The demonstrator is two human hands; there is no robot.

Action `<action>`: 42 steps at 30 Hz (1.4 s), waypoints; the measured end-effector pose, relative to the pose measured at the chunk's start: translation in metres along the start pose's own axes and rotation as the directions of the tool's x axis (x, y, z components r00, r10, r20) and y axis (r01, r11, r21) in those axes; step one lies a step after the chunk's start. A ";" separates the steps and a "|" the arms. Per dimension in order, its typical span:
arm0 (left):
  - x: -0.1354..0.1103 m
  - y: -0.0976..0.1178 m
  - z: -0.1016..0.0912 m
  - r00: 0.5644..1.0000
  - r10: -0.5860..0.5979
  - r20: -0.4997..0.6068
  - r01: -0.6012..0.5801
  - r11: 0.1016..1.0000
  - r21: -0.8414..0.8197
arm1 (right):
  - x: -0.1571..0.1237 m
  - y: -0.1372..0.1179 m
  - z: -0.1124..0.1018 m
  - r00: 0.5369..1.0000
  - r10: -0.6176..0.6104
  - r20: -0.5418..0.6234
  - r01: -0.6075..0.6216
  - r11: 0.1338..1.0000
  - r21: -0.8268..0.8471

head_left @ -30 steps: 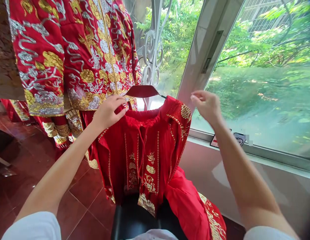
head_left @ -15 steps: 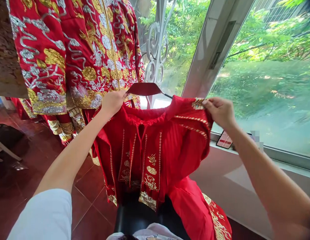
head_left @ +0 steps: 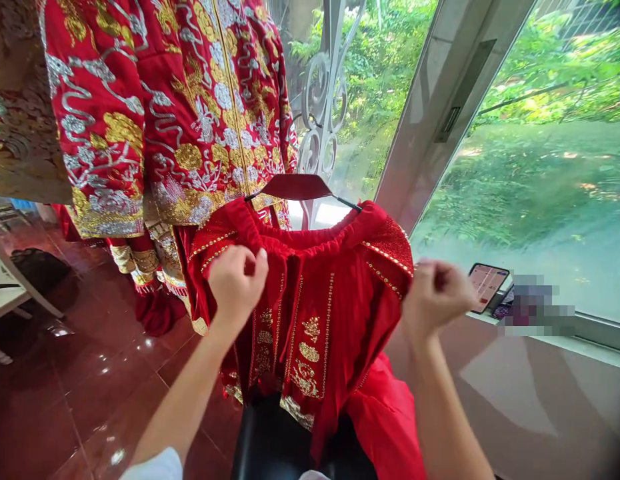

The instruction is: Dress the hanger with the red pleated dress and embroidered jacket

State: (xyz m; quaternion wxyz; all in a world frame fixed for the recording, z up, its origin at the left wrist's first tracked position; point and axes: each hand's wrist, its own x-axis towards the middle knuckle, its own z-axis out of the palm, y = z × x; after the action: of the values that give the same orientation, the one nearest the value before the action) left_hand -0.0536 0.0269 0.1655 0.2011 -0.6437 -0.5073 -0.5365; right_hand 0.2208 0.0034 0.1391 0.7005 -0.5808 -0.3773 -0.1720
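A red jacket (head_left: 350, 300) with gold beaded trim and gold embroidery hangs on a dark red hanger (head_left: 297, 187) in front of me. Its gathered neckline spreads below the hanger's arms. My left hand (head_left: 237, 283) is before the jacket's left shoulder, fingers curled in and thumb raised, with nothing visible in it. Beside the other shoulder is my right hand (head_left: 437, 293), blurred by motion, its fingers curled too and nothing seen in them. Whether either hand touches the cloth I cannot tell. What bears the hanger is hidden.
Behind on the left hangs a larger red jacket (head_left: 165, 113) with gold and silver embroidery. A black seat (head_left: 265, 447) and bright red cloth (head_left: 390, 420) are below. On the right, a phone (head_left: 487, 287) leans on the windowsill. A white chair (head_left: 15, 293) stands far left.
My left hand has let go of the hanger and come down in front of the jacket. My right hand has left the shoulder and dropped lower. The view has shifted slightly left.
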 end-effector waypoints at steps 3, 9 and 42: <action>-0.040 0.014 0.018 0.974 -0.107 0.201 0.109 0.994 0.002 | -0.059 -0.053 0.005 0.923 -0.076 0.377 0.026 0.991 0.135; -0.070 0.017 0.038 0.933 -0.155 0.325 0.221 0.958 -0.180 | -0.096 -0.074 0.049 0.690 0.018 0.723 -0.195 0.967 0.162; -0.046 0.032 0.020 0.955 -0.275 0.109 0.295 0.911 -0.288 | -0.134 -0.069 0.037 0.519 0.182 0.835 -0.758 0.549 0.351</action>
State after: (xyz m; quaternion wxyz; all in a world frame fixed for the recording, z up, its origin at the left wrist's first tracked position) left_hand -0.0123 0.0102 0.1266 0.0035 -0.6033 -0.5143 -0.6095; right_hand 0.0737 -0.0066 0.0897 0.6718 -0.3786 -0.4613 0.4388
